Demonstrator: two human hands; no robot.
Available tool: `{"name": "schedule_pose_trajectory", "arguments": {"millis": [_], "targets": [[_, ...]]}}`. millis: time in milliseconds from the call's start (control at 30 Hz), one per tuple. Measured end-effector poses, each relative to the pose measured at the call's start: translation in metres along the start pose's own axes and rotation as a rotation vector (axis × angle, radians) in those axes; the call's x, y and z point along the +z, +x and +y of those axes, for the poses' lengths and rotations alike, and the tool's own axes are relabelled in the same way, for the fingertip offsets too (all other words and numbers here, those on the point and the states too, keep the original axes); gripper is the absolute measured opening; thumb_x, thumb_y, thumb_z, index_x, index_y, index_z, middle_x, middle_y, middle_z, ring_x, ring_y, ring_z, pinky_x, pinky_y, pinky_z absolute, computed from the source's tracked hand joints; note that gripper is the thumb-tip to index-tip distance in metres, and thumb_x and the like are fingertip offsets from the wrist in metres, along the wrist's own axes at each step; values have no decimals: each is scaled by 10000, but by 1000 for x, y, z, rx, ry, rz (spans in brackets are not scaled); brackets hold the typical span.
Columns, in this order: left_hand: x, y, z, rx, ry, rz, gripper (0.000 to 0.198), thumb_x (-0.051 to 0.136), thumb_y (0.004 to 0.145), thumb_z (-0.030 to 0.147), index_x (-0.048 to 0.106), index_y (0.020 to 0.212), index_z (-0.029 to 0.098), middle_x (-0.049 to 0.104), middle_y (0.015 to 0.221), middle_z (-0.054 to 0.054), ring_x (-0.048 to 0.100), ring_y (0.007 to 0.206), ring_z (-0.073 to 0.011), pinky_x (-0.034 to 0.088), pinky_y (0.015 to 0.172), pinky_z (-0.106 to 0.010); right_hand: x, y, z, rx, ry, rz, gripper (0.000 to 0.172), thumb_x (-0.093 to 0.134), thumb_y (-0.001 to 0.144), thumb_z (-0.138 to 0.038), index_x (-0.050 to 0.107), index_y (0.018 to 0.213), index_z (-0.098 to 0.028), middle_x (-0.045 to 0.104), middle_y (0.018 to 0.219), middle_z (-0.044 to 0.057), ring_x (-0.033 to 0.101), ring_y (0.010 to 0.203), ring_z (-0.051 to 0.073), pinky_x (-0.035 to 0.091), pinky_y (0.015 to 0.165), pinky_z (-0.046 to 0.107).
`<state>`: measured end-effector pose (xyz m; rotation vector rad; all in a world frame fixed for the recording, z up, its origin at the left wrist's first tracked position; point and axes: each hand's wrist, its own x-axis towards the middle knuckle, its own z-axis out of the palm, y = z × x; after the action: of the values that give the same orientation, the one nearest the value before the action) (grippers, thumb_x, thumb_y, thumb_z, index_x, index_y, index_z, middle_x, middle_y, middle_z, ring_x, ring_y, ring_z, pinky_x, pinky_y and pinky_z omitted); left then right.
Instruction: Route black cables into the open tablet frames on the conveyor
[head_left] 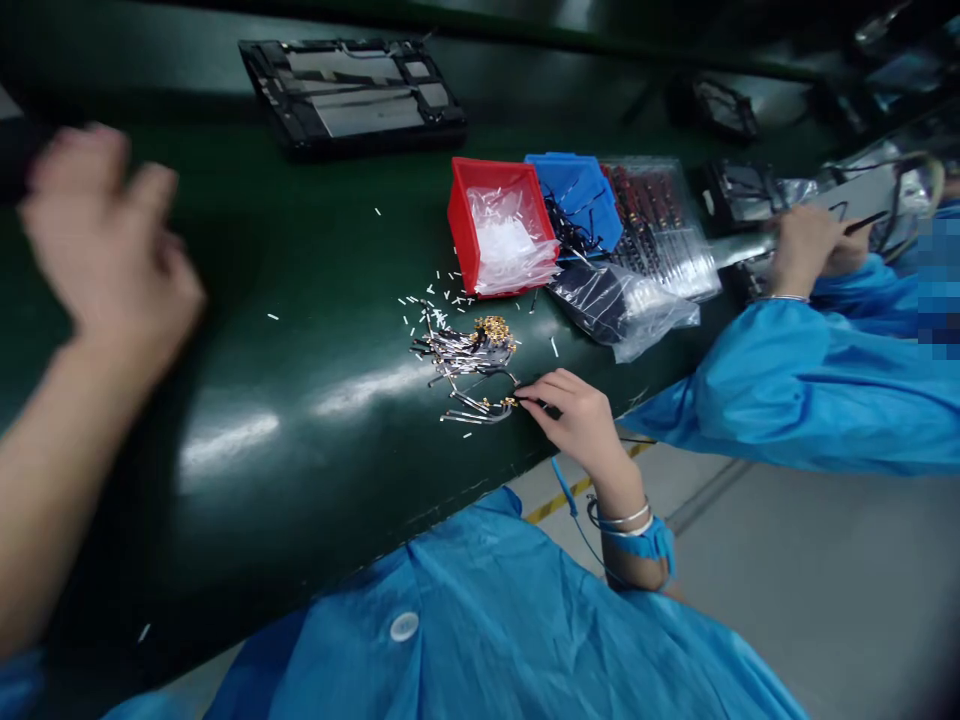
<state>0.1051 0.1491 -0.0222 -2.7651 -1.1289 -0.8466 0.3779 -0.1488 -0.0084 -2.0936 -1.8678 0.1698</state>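
Note:
My right hand [574,415] pinches the end of a thin cable beside a pile of short dark and silver cables [469,350] with gold-coloured ends. Several loose cables [480,408] lie by its fingertips. Far off to the left, my left hand [112,235] is raised over the green work surface [247,400], smeared by motion. Its fingers bend near a dark object [15,150] cut off by the frame edge, and whether they touch it is unclear. Tiny white strips [439,310] lie scattered around the cable pile.
A red bin [465,225] holds clear bags of white pieces. Beside it are a blue bin [609,205] of black strips, a plastic bag [637,305] and bagged cables [667,230]. An open device housing [360,95] lies at the back. A co-worker's hands [806,245] work at right.

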Motion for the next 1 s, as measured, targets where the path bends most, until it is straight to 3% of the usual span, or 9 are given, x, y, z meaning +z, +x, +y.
{"name": "schedule_pose_trajectory", "arguments": {"millis": [67, 100, 133, 167, 267, 533, 733, 867, 1000], "targets": [[5, -22, 53, 346, -226, -49, 379, 454, 896, 196, 554, 1231, 50, 440, 1440, -125, 350, 1378, -213, 330, 1148, -394, 0, -3, 1, -37, -35, 20, 133, 563, 882, -170, 690, 849, -189, 678, 767, 28, 577, 722, 153, 473, 642, 259], [8, -36, 83, 551, -322, -115, 359, 442, 913, 184, 565, 1227, 60, 461, 1424, -144, 355, 1379, -219, 347, 1130, -392, 0, -4, 1, -53, -61, 26, 124, 572, 877, -167, 687, 835, -183, 679, 764, 30, 574, 719, 154, 471, 639, 259], [11, -49, 111, 673, -347, -165, 349, 439, 932, 207, 571, 1250, 150, 497, 1411, -71, 390, 1360, -170, 361, 1115, -334, -1, -5, 1, -72, -90, 25, 115, 582, 871, -163, 684, 821, -177, 679, 760, 30, 571, 716, 156, 468, 636, 259], [13, -61, 136, 766, -366, -202, 349, 440, 946, 240, 567, 1269, 208, 514, 1403, -20, 410, 1346, -139, 348, 1118, -303, -2, -6, 0, -92, -121, 16, 110, 588, 866, -159, 680, 807, -172, 678, 752, 30, 568, 714, 157, 463, 633, 259], [18, -88, 183, 908, -401, -366, 406, 441, 962, 304, 541, 1316, 133, 487, 1420, -90, 406, 1356, -212, 314, 1131, -357, -3, -9, -3, -163, -232, -22, 137, 576, 872, -153, 670, 774, -165, 667, 723, 32, 560, 707, 161, 439, 612, 263], [13, -90, 177, 852, -498, -540, 424, 377, 978, 283, 539, 1322, 96, 500, 1396, -140, 432, 1335, -236, 332, 1121, -365, -5, -4, -7, -255, -401, -132, 252, 469, 897, -115, 634, 711, -156, 632, 677, 54, 517, 689, 171, 388, 630, 284], [15, -89, 179, 707, -486, -577, 437, 448, 946, 272, 513, 1338, 90, 430, 1450, -161, 371, 1377, -261, 329, 1127, -392, -2, -4, -22, -334, -431, -192, 213, 482, 846, -76, 607, 694, -156, 600, 663, 42, 486, 679, 160, 363, 614, 280], [16, -91, 179, 658, -473, -561, 459, 478, 926, 275, 504, 1338, 73, 405, 1464, -173, 346, 1392, -267, 311, 1143, -402, -15, -13, -38, -261, -427, -221, 140, 531, 765, -63, 581, 684, -166, 598, 666, 33, 485, 676, 159, 346, 586, 283], [18, -92, 178, 605, -507, -554, 436, 468, 918, 253, 522, 1315, 81, 409, 1466, -160, 358, 1386, -265, 321, 1142, -414, -46, -28, -46, -86, -337, -267, 143, 553, 716, -55, 558, 662, -188, 600, 661, 3, 503, 672, 139, 343, 581, 254]]}}
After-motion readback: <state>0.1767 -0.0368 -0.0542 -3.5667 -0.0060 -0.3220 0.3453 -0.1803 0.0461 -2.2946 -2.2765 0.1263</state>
